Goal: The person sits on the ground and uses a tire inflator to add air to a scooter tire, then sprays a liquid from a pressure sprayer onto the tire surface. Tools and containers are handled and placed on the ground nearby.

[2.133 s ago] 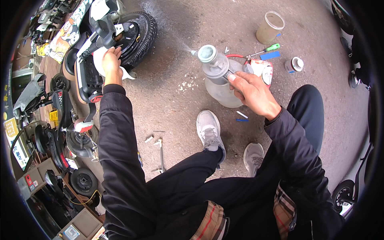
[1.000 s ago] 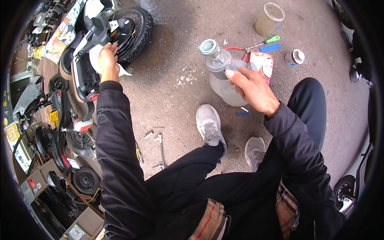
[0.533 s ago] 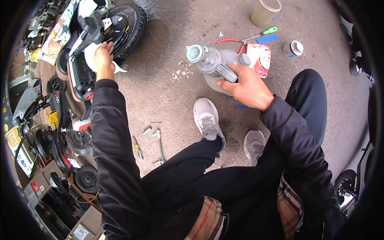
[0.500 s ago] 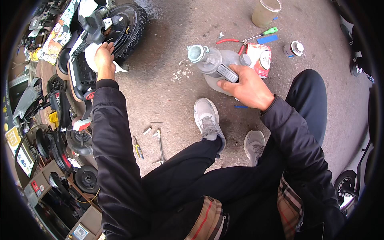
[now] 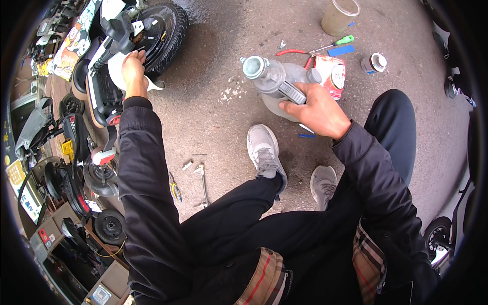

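My left hand [image 5: 133, 71] grips a white curved mudguard [image 5: 115, 69] at the front of a black and white electric scooter [image 5: 101, 99], just beside its black tyre [image 5: 175, 33]. My right hand [image 5: 315, 109] is closed on the grey handle of a translucent pump sprayer [image 5: 272, 76], whose pale round top faces up and left. Behind the sprayer lie a red and white package [image 5: 330, 73] and red-handled pliers [image 5: 291, 52]. The ground beside the tyre is dark and wet.
A cloudy container [image 5: 336, 18], green screwdriver [image 5: 345, 39], blue strip [image 5: 340, 50] and small can [image 5: 374, 63] lie beyond. A metal tool [image 5: 203, 185] and yellow pliers [image 5: 175, 188] lie nearer, by my legs. Parked scooters [image 5: 71, 157] crowd the left; someone's dark-clothed legs [image 5: 452, 81] are at far right.
The spray mist seen two seconds ago is gone. The sprayer in my right hand has tipped and shifted slightly. My left hand remains on the white mudguard.
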Demonstrator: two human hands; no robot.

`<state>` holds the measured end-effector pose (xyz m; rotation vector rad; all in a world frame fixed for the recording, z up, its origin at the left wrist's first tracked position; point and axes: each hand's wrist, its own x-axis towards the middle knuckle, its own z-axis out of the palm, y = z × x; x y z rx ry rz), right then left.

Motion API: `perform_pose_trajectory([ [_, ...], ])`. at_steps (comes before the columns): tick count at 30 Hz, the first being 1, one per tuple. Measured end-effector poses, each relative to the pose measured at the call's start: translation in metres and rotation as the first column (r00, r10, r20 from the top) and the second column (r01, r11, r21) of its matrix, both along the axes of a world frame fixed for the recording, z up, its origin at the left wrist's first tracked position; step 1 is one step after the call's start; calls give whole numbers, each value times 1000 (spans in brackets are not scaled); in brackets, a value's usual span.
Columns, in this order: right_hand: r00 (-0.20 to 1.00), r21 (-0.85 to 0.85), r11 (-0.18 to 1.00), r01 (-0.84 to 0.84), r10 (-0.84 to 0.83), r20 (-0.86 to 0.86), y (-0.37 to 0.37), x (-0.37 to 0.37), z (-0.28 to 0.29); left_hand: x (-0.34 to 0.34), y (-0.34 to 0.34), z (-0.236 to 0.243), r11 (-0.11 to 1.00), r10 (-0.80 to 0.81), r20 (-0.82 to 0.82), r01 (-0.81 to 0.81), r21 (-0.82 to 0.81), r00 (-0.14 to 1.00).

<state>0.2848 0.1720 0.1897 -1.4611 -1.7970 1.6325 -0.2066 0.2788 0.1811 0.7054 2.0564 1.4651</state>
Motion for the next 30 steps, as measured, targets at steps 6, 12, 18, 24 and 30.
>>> perform_pose_trajectory([
  [6, 1000, -4, 1000, 5, -5, -3, 2, -2, 1, -5, 2, -6, 1000, -5, -7, 5, 20, 1000],
  [12, 1000, -3, 1000, 0, 0, 10, 3, -2, 3, 0, 9, -9, 1000, -15, -19, 15, 24, 1000],
  [18, 999, -25, 999, 30, -30, -15, 5, -2, 5, 10, 18, -13, 995, -73, 16, 74, -72, 997],
  [24, 999, -37, 999, 38, -39, -16, 7, -1, 6, 19, 27, -16, 999, -52, -16, 52, -16, 998],
  [30, 999, -50, 998, 41, -40, 12, 8, -2, 8, 29, 35, -23, 982, -170, -37, 166, -85, 985],
])
